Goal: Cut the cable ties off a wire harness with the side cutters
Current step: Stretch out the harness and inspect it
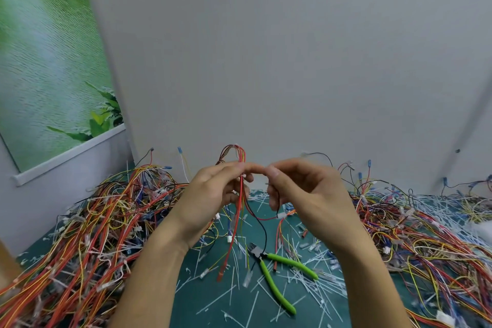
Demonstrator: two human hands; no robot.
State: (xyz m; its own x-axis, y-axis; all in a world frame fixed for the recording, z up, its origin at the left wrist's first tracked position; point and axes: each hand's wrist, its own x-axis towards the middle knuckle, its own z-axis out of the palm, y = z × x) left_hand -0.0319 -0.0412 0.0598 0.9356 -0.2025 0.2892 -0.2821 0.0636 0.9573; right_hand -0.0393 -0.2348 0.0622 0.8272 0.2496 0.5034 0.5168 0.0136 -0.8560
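Left hand (213,190) grips the wire harness (241,205) upright above the tabletop (191,301); right hand (300,189) pinches one strand beside it (both hands' fingertips meeting). Side cutters (259,253) lie below, untouched.

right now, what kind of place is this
Most likely a wire-harness rework or salvage bench: heaps of loose harnesses either side of a green mat, snipped cable ties scattered over it, side cutters lying there, and the left hand and right hand holding one wire harness.
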